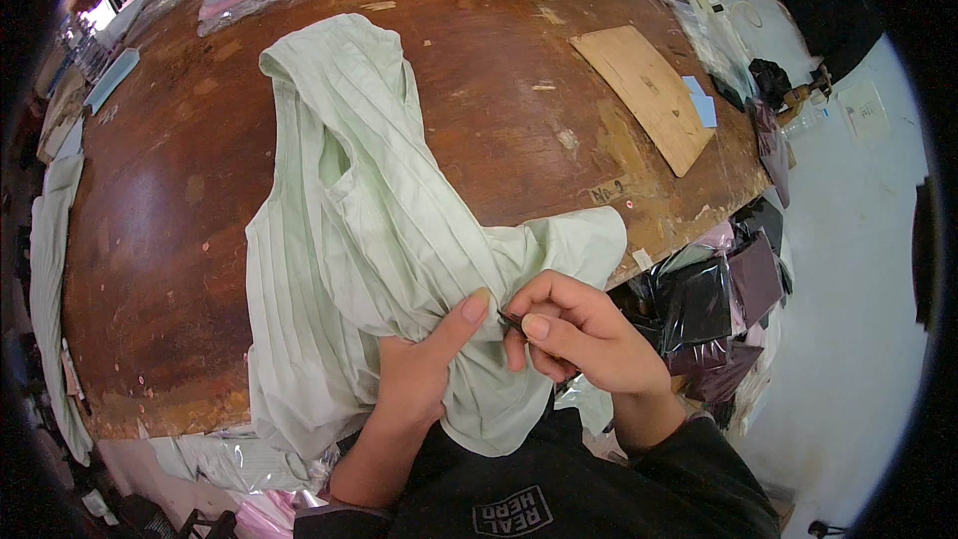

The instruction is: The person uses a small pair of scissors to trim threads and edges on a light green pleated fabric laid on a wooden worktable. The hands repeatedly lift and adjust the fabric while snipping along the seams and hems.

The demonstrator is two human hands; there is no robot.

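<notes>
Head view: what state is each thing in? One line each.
Pale green garment: rumpled, lying partly on the table
Left hand's grip: closed on the garment
Right hand's grip: closed on a small dark tool
Small dark tool: at the garment; open or shut unclear
Table: scuffed, stained
Wooden board: lying on the table
Dark packets: wrapped in clear plastic, piled

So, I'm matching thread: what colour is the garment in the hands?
The garment is pale green, best seen in the head view.
</notes>
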